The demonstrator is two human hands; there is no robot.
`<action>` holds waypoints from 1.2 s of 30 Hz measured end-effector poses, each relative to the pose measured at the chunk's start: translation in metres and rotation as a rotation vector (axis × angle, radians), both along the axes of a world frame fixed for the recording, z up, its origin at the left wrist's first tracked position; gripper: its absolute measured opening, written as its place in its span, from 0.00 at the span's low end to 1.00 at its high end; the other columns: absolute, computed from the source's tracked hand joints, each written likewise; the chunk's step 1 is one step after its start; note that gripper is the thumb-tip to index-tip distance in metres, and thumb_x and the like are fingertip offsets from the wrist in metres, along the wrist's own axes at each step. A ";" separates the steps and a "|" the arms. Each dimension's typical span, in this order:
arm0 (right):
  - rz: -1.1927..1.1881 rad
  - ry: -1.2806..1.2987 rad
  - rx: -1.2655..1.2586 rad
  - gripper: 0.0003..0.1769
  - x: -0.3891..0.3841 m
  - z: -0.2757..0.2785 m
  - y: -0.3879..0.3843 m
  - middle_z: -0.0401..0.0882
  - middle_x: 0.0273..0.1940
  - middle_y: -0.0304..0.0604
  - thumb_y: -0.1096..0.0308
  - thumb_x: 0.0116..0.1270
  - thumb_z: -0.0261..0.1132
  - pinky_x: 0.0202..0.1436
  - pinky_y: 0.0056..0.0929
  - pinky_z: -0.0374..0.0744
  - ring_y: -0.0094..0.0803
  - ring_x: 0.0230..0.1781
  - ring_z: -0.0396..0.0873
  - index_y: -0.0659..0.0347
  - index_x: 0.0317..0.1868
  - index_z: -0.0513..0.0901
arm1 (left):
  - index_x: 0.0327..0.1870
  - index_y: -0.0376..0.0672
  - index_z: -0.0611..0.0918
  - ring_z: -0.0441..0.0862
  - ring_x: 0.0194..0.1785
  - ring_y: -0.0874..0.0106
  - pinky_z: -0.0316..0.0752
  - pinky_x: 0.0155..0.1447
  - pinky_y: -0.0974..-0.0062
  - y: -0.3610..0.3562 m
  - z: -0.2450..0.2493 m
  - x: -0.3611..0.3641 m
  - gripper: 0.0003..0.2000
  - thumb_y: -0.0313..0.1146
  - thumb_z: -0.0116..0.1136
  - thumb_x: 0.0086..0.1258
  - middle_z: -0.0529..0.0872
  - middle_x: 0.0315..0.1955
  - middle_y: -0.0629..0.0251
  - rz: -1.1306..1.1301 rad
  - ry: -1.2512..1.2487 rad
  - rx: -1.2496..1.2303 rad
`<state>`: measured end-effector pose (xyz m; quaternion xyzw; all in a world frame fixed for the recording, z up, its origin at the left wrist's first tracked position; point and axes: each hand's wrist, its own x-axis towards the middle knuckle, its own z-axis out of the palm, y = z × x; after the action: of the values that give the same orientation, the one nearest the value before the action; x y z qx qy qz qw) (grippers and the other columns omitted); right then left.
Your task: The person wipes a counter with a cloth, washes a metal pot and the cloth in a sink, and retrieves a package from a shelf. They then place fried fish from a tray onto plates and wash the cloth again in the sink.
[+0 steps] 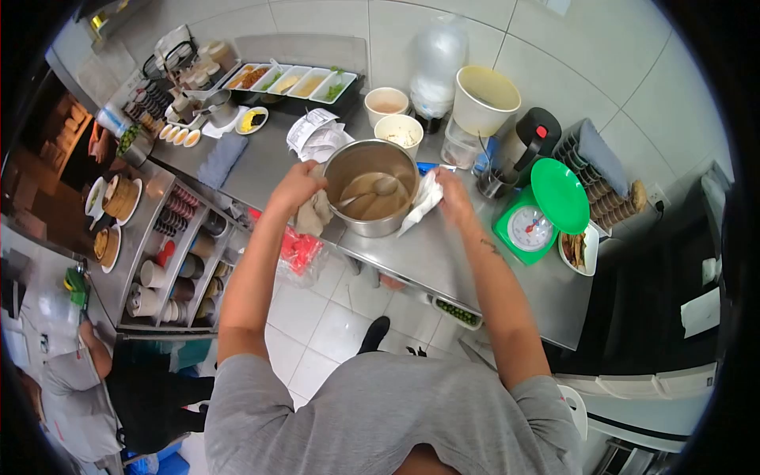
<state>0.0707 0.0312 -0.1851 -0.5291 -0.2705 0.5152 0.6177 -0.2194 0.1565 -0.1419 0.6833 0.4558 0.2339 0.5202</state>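
Note:
A round steel pot is between my hands at the front edge of the steel counter. Brownish liquid covers its bottom, and a ladle lies in it. My left hand is closed at the pot's left side, with a beige cloth bunched under the fingers. On the opposite side my right hand is closed on a white cloth pressed against the pot. The cloths hide the places where my fingers grip.
Behind the pot stand two tubs and some papers. A green scale and a black-handled jug are to the right. Further left are a tray of toppings and a grey cloth. A co-worker stands at lower left.

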 end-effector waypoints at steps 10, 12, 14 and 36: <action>0.287 -0.181 -0.090 0.03 0.019 0.048 0.001 0.72 0.30 0.33 0.69 0.60 0.57 0.33 0.20 0.68 0.20 0.32 0.70 0.58 0.33 0.74 | 0.39 0.34 0.80 0.79 0.31 0.72 0.73 0.38 0.74 0.012 0.028 0.047 0.15 0.27 0.56 0.47 0.82 0.28 0.60 -0.221 0.087 0.102; 0.182 -0.163 -0.040 0.03 0.016 0.051 -0.013 0.70 0.27 0.31 0.69 0.58 0.58 0.28 0.21 0.67 0.19 0.27 0.68 0.58 0.30 0.73 | 0.39 0.36 0.80 0.77 0.30 0.74 0.72 0.38 0.76 0.012 0.030 0.060 0.15 0.26 0.55 0.47 0.81 0.26 0.64 -0.262 0.098 0.159; 0.134 -0.232 -0.038 0.03 0.023 0.060 -0.031 0.69 0.26 0.30 0.70 0.56 0.58 0.27 0.20 0.66 0.18 0.26 0.68 0.58 0.28 0.73 | 0.42 0.36 0.79 0.78 0.32 0.74 0.72 0.38 0.75 0.008 0.038 0.075 0.16 0.27 0.57 0.50 0.81 0.29 0.64 -0.324 0.056 0.149; -1.027 -0.300 -0.015 0.05 0.046 0.061 -0.429 0.73 0.28 0.34 0.74 0.53 0.51 0.34 0.19 0.69 0.22 0.28 0.70 0.62 0.29 0.75 | 0.63 0.38 0.60 0.55 0.68 0.60 0.56 0.61 0.58 -0.141 -0.081 0.176 0.27 0.39 0.46 0.64 0.61 0.63 0.53 -0.411 0.271 0.870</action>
<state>0.1167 -0.3982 -0.1239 -0.6656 -0.0584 0.0675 0.7410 -0.0433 0.0152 -0.2227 0.9369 0.2356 0.2041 0.1585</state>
